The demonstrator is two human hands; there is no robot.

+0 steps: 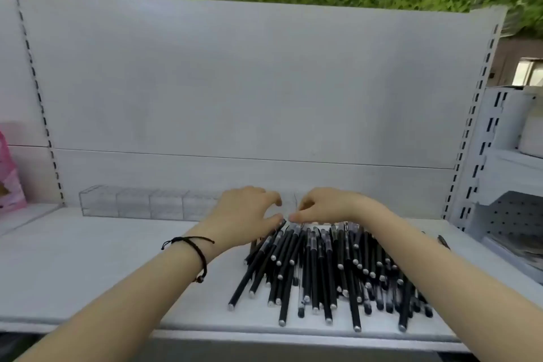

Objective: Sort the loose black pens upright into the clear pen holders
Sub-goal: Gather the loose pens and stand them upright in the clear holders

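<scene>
Item 1, nine o'clock: pink packet (8, 182), edge of view. Item 2, ten o'clock of the pile: row of clear pen holders (132, 203) at the back of the white shelf (88, 273), with no pens in the compartments I can see. Item 3: left hand (245, 216), cord bracelet (199, 253) at the wrist, fingers curled over the pile's far end. I cannot tell whether it grips anything. Item 4: right hand (329, 204), likewise curled, thumb near the left thumb, grip unclear. Item 5, six o'clock of both hands: loose black pens (323, 270), heaped flat. I judge them light, stiff and smooth, apt to roll, and would pinch a few mid-barrel. Item 6, three o'clock: stray pen (444, 242), then a side rack (505, 214).
</scene>
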